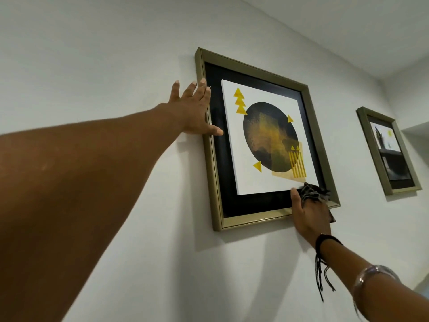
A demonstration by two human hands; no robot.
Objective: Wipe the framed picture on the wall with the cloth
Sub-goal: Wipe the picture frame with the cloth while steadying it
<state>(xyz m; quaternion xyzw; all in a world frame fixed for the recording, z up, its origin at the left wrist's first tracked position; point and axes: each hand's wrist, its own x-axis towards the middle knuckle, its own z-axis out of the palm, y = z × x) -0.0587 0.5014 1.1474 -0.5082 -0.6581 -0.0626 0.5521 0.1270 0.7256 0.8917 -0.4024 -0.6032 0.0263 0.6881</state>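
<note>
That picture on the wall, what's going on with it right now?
A person is wiping the framed picture. The left hand lies flat and open against the frame's left edge, seemingly steadying it. The right hand presses a bunched dark cloth against the lower right corner, by the white print's edge. A second framed picture hangs further right, untouched.

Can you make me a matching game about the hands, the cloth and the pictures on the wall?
Things:
1. open left hand
2. dark checked cloth
3. smaller gold-framed picture
4. black string bracelet

Places:
A. farther right on the white wall
B. on the right wrist
C. flat on the big gold frame's left side
D. at the big frame's lower right corner

Pairs: 1-C, 2-D, 3-A, 4-B
</note>
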